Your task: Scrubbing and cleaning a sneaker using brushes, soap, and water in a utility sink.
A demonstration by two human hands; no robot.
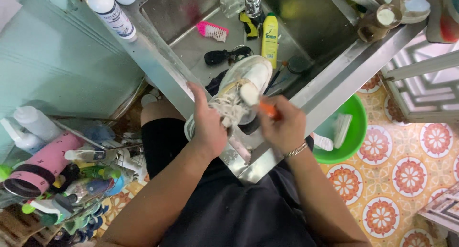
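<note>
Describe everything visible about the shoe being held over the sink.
The shoe is a white sneaker with pale laces, looking damp and slightly soiled. It is tilted, toe pointing away, over the steel sink. The left hand grips its laced side; the right hand presses an orange-handled brush against its tongue area. Its sole is not visible.

A pink brush (pixel 213 31) and yellow bottle (pixel 270 39) lie in the steel sink (pixel 306 22).

A tall yellow bottle (pixel 270 39) with a pale label stands far in the sink; a white, dark-labelled bottle (pixel 111 11) lies far left.
</note>
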